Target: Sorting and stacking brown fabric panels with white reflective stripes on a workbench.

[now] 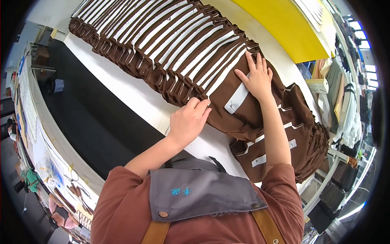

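Note:
Across a white table lies a long row of overlapping brown fabric pieces (pixel 162 32), with white bands showing between their folded edges. At the near end of this row, my left hand (pixel 187 122) pinches the near edge of the front brown fabric piece (pixel 217 95) between thumb and fingers. My right hand (pixel 258 79) lies with fingers spread on the far part of that same piece. Between the hands, a pale strip (pixel 237 99) rests on the brown cloth. A second pile of brown fabric (pixel 310 148) with pale strips sits to the right, partly under my right forearm.
Beyond the row stands a yellow box-like block (pixel 280 24). A long black surface (pixel 93 105) runs along the left of the white table (pixel 140 95). Cloths (pixel 345 105) hang on a rack at the right. Another worktable (pixel 48 162) and people (pixel 63 215) appear at far left.

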### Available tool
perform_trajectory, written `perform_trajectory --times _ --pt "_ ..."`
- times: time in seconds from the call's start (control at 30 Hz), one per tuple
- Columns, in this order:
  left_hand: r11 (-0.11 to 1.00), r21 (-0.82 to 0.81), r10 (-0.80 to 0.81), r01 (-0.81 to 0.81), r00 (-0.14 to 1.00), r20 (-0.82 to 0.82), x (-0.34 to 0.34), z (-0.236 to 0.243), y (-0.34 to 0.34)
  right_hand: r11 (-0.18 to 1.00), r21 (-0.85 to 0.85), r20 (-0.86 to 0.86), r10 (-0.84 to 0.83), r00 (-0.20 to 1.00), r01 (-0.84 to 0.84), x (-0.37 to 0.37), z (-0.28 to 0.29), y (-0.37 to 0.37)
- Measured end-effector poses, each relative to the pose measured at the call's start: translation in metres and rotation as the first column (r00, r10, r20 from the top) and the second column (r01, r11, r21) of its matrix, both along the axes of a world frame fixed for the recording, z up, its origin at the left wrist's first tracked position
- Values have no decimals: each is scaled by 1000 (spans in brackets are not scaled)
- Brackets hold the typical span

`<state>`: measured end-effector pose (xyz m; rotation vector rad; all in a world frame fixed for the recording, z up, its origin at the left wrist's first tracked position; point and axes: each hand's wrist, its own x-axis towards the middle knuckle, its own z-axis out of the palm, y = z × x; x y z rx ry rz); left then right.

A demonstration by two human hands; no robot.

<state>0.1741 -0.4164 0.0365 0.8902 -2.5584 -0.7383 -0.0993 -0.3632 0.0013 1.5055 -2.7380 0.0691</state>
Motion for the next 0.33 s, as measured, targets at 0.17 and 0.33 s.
perform_trajectory --times 0.17,0.33 --pt "992 -120 36 -46 996 -82 -8 23 0 999 -40 -54 -15 998 13 -7 -2 10" --pt "843 -334 -431 422 901 49 -19 22 13 1000 -26 21 -12 1000 13 -4 5 8"
